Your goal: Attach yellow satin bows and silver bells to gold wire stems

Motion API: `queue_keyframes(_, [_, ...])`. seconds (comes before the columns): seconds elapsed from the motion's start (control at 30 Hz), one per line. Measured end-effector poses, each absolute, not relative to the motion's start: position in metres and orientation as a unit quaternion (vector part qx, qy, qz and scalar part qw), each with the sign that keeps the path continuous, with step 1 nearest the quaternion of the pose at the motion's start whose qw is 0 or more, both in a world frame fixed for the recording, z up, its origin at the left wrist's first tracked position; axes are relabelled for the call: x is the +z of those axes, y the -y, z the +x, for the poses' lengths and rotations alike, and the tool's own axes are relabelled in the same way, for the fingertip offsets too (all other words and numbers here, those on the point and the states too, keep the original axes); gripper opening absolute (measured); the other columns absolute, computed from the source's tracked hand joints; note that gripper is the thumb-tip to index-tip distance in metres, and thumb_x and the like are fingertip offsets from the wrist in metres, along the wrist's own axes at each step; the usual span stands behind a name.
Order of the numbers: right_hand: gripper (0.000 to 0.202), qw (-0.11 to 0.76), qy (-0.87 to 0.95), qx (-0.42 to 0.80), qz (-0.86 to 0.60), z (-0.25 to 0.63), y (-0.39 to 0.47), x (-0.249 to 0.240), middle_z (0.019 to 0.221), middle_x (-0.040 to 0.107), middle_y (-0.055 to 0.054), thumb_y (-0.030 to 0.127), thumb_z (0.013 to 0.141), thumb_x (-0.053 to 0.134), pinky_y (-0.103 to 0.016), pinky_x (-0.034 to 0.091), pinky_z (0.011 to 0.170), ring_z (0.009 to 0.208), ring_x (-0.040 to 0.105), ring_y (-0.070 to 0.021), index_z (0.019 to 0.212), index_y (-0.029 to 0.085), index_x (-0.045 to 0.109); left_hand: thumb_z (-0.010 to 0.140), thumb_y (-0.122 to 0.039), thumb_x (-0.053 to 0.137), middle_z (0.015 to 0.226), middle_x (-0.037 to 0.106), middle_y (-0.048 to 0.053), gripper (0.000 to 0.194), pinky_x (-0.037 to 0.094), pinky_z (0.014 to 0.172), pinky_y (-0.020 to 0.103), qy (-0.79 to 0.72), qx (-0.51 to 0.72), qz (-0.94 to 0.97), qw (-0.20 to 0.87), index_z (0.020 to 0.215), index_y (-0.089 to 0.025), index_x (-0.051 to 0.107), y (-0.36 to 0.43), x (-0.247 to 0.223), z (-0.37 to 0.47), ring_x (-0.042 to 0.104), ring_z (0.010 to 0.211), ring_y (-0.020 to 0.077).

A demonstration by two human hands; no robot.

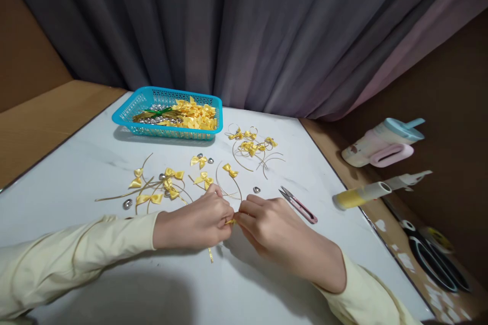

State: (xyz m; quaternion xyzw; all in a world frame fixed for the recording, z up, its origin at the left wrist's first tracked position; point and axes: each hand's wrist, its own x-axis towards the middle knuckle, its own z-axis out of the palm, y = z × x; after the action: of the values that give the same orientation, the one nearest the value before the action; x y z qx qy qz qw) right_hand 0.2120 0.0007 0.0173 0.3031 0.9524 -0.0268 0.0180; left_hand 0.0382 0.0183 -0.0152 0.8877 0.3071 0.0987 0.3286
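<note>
Over the tabletop (125, 279), the left hand (202, 218) and right hand (276, 223) pinch a gold cord (211, 255). Several yellow bows (249, 149) appear already joined to looped cords; many loose bows (198, 116) lie in the basket (183, 93).

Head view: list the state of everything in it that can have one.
Left hand: fingers closed on a yellow piece.
Right hand: fingers closed on the same piece.
Snips: blades apart.
Basket: uncovered, holding bows and beads.
Loose bows: tied.
Tumbler: lid on.
Curtain: drawn across.
Scissors: cannot tell whether open.
</note>
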Motion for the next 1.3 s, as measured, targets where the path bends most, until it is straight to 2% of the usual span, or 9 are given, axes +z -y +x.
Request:
queue_keyframes(0.3, [0.022, -0.021, -0.910, -0.158, 0.383, 0.219, -0.006, 0.020, 0.073, 0.062, -0.003, 0.008, 0.078, 0.048, -0.025, 0.028, 0.051, 0.061, 0.052, -0.0118, 0.079, 0.017, 0.069, 0.071, -0.005, 0.040, 0.048, 0.020, -0.009, 0.031, 0.028, 0.072, 0.030, -0.310, 0.111, 0.885, 0.328, 0.054, -0.017, 0.017, -0.019, -0.013, 0.039, 0.019, 0.050, 0.0090])
queue_keyframes(0.5, [0.021, -0.139, -0.762, -0.433, 0.461, 0.225, -0.007, 0.011, 0.065, 0.062, 0.000, 0.007, 0.072, 0.051, -0.021, 0.037, 0.054, 0.056, 0.049, -0.0085, 0.074, 0.016, 0.070, 0.074, -0.009, 0.042, 0.048, 0.023, -0.007, 0.032, 0.030, 0.070, 0.029, -0.335, 0.144, 0.871, 0.329, 0.054, -0.018, 0.019, -0.019, -0.015, 0.038, 0.026, 0.054, 0.0102])
queue_keyframes(0.67, [0.012, -0.147, -0.500, -0.739, 0.427, 0.230, -0.016, -0.005, 0.042, 0.045, 0.007, 0.022, 0.073, 0.057, -0.018, 0.020, 0.035, 0.034, 0.033, -0.0047, 0.078, 0.014, 0.063, 0.071, -0.008, 0.041, 0.048, 0.022, -0.008, 0.029, 0.030, 0.070, 0.028, -0.336, 0.171, 0.872, 0.313, 0.054, -0.018, 0.019, -0.019, -0.016, 0.038, 0.022, 0.052, 0.0098])
queue_keyframes(0.8, [0.006, -0.113, -0.439, -0.810, 0.372, 0.225, -0.013, -0.010, 0.040, 0.044, 0.010, 0.021, 0.071, 0.053, -0.018, 0.015, 0.032, 0.028, 0.023, -0.0035, 0.075, 0.019, 0.049, 0.070, -0.007, 0.040, 0.049, 0.021, -0.008, 0.029, 0.030, 0.070, 0.029, -0.333, 0.177, 0.871, 0.315, 0.054, -0.018, 0.019, -0.019, -0.017, 0.037, 0.021, 0.051, 0.0095])
queue_keyframes(0.9, [0.011, -0.163, -0.544, -0.692, 0.445, 0.216, -0.001, -0.013, 0.043, 0.042, 0.009, 0.015, 0.069, 0.049, -0.018, 0.020, 0.035, 0.033, 0.031, -0.0053, 0.069, 0.021, 0.039, 0.072, -0.008, 0.039, 0.049, 0.021, -0.008, 0.029, 0.030, 0.069, 0.029, -0.336, 0.176, 0.873, 0.306, 0.055, -0.018, 0.018, -0.019, -0.017, 0.038, 0.021, 0.052, 0.0098])
queue_keyframes(1.0, [0.013, -0.260, -0.767, -0.320, 0.492, 0.211, 0.012, -0.023, 0.050, 0.042, 0.006, 0.011, 0.073, 0.045, -0.020, 0.026, 0.043, 0.042, 0.035, -0.0071, 0.066, 0.020, 0.039, 0.072, -0.008, 0.040, 0.048, 0.022, -0.007, 0.030, 0.031, 0.069, 0.028, -0.340, 0.168, 0.871, 0.311, 0.054, -0.018, 0.018, -0.018, -0.015, 0.038, 0.026, 0.053, 0.0100])
queue_keyframes(1.1, [0.017, -0.277, -0.883, 0.019, 0.379, 0.212, 0.019, -0.035, 0.054, 0.048, 0.002, 0.007, 0.081, 0.042, -0.024, 0.025, 0.044, 0.047, 0.039, -0.0101, 0.068, 0.017, 0.046, 0.068, -0.006, 0.042, 0.047, 0.023, -0.007, 0.030, 0.031, 0.067, 0.028, -0.346, 0.156, 0.868, 0.321, 0.053, -0.018, 0.019, -0.018, -0.015, 0.039, 0.027, 0.053, 0.0096])
queue_keyframes(1.17, [0.013, -0.260, -0.900, 0.128, 0.326, 0.214, 0.019, -0.039, 0.060, 0.055, -0.002, 0.006, 0.083, 0.044, -0.026, 0.026, 0.045, 0.052, 0.045, -0.0123, 0.080, 0.014, 0.054, 0.066, -0.006, 0.042, 0.047, 0.024, -0.008, 0.029, 0.032, 0.066, 0.027, -0.347, 0.158, 0.867, 0.322, 0.052, -0.018, 0.019, -0.019, -0.015, 0.039, 0.027, 0.052, 0.0094])
queue_keyframes(1.3, [0.026, -0.231, -0.908, 0.171, 0.305, 0.220, 0.015, -0.038, 0.081, 0.064, -0.008, 0.012, 0.085, 0.046, -0.028, 0.031, 0.047, 0.062, 0.051, -0.0146, 0.109, 0.007, 0.054, 0.065, -0.007, 0.042, 0.047, 0.023, -0.008, 0.029, 0.032, 0.063, 0.027, -0.353, 0.174, 0.860, 0.324, 0.051, -0.018, 0.020, -0.022, -0.017, 0.038, 0.022, 0.049, 0.0082])
